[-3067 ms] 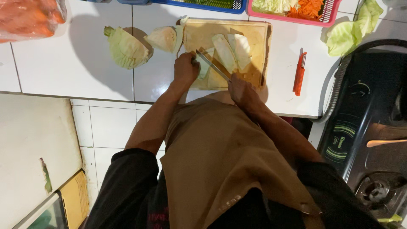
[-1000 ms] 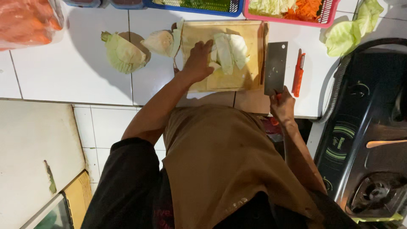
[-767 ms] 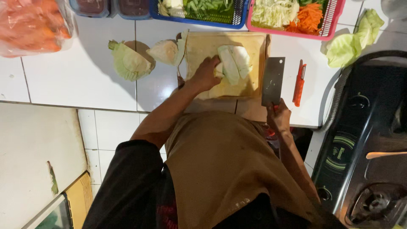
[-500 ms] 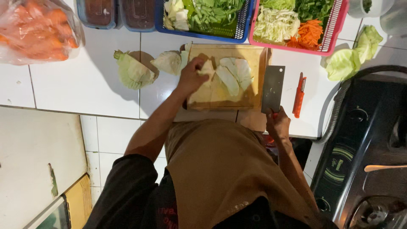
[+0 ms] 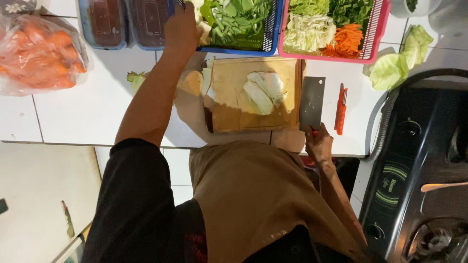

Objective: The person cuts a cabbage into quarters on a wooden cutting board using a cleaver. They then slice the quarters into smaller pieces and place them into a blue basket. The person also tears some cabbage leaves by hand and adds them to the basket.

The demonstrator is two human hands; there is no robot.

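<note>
1. White tiled surface (image 5: 87, 109) carries everything in the head view; a wooden board (image 5: 234, 104) lies near its middle with pale cabbage pieces (image 5: 263, 92) on top.
2. Left hand (image 5: 181, 29) reaches far over the surface to the blue basket (image 5: 274, 34) of green leaves; its fingers curl over the basket's left near corner, gripping the rim beside some pale vegetable chunks.
3. Right hand (image 5: 319, 145) sits at the near edge of the surface, fingers clenched round the handle of a cleaver (image 5: 312, 103), whose flat blade lies on the surface just right of the board.
4. Just right of the cleaver lies a red peeler (image 5: 340, 109).
5. A pink basket (image 5: 380, 34) with shredded cabbage, carrot and greens stands touching the blue one on its right.
6. Loose cabbage leaves (image 5: 397, 61) lie far right, beside a black stove (image 5: 419, 160).
7. A bag of carrots (image 5: 41, 53) rests far left; two lidded tubs (image 5: 124, 24) stand between it and the blue basket.
8. A cabbage wedge (image 5: 191, 83) lies just left of the board, partly under the left arm.
</note>
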